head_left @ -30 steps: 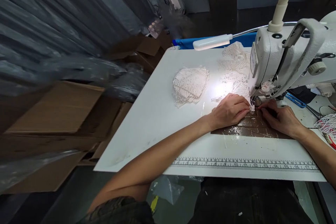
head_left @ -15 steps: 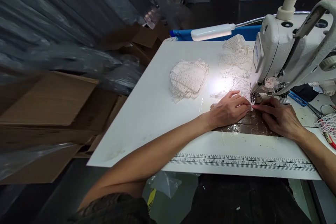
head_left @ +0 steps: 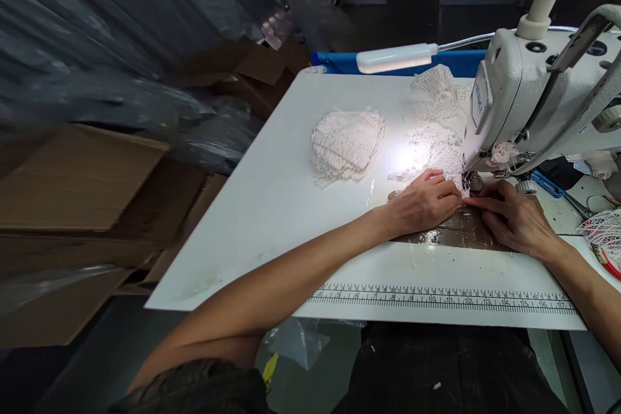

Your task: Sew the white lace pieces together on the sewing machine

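Observation:
White lace [head_left: 434, 142] lies bunched under the lamp's bright spot and runs to the needle area of a white sewing machine [head_left: 502, 94]. Just left of the presser foot, my left hand [head_left: 425, 202] rests with bent fingers drawn together, holding the lace down. From the other side, my right hand [head_left: 518, 217] pinches the lace edge in front of the foot, its forefinger almost meeting the left fingertips. The pinched part is mostly hidden by the fingers. Beneath both hands is a brown taped plate [head_left: 456, 233].
A pile of lace pieces [head_left: 347, 142] sits left on the white table [head_left: 272, 207]. A ruler strip [head_left: 436, 297] runs along the front edge. Blue-handled snips [head_left: 548, 183] and more lace [head_left: 604, 229] lie right. A lamp [head_left: 396, 58] hangs behind; cardboard boxes [head_left: 82, 181] stand left.
The view has shifted slightly. Both hands stay at the presser foot, and the right fingertips sit a touch closer to the left ones. The lace looks nearly unmoved.

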